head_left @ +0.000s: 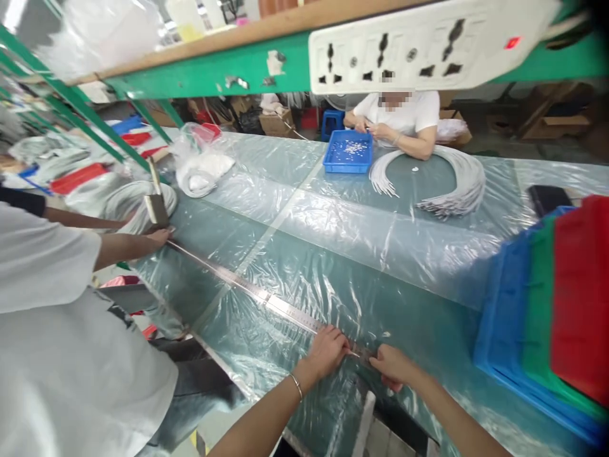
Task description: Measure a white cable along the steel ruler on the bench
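A long metal ruler (266, 299) lies across the plastic-covered green table (361, 254), running from the far left toward me. My left hand (327, 351) presses its fingertips on the near end of the ruler. My right hand (391, 367) pinches that same end just to the right. A co-worker in a white shirt stands at my left, with a hand (159, 237) holding the far end of the ruler beside a metal bracket (155, 204).
Stacked blue, green and red bins (552, 304) stand at the right. Across the table a seated person works by a blue tray (348, 151) and a curved bundle of white cables (451, 184). A power strip (428, 44) hangs from the green shelf overhead.
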Tool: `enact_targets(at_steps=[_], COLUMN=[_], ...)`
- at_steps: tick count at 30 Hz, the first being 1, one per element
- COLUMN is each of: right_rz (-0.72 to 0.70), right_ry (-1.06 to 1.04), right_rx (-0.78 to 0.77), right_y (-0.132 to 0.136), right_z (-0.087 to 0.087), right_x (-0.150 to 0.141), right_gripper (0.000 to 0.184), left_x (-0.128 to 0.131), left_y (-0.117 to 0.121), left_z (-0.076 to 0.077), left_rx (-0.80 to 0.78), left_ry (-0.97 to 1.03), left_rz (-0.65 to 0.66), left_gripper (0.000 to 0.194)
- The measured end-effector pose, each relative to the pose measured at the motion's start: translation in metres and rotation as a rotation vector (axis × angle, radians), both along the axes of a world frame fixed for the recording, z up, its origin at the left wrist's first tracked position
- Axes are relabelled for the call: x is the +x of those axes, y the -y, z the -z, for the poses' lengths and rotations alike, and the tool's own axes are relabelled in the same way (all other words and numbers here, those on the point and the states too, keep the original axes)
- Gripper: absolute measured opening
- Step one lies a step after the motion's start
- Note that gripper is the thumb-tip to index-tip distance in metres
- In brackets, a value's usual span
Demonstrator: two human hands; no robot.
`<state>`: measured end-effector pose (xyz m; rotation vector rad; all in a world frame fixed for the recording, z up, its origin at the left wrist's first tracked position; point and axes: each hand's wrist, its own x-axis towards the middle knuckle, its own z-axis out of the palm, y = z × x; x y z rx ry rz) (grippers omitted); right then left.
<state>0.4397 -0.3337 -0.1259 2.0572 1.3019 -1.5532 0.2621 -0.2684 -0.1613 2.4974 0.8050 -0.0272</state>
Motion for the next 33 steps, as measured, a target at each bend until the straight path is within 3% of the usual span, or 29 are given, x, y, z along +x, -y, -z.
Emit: enact_targets(at_steps=[10, 19, 23, 27, 33], right_rz=[0.064, 0.055, 0.055, 0.056, 0.092], right_ry=[-0.061, -0.064, -0.024, -0.016, -0.039], right_rx=[-0.063, 0.009, 0.031, 0.037, 0.046], right_y=[0.001, 0.005, 0.004, 0.003, 0.006], right_z=[-0.001, 0.003, -0.001, -0.006, 0.003], right_x=[0.005, 0.007, 0.005, 0.003, 0.004], right_gripper=[0.034, 0.033, 0.032, 0.032, 0.03], left_x=[-0.001, 0.002, 0.0, -0.033, -0.13], left_y=[-0.003, -0.004, -0.004, -0.02, -0.076], left_z=[0.002, 0.002, -0.005, -0.027, -0.073], left_rx=[-0.082, -0.106, -0.094, -0.073, -0.22], left_ry=[0.105, 0.125, 0.136, 0.155, 0.196], left_rz=[-0.023, -0.028, -0.04, -0.086, -0.122], left_gripper=[0.015, 0.014, 0.014, 0.015, 0.015])
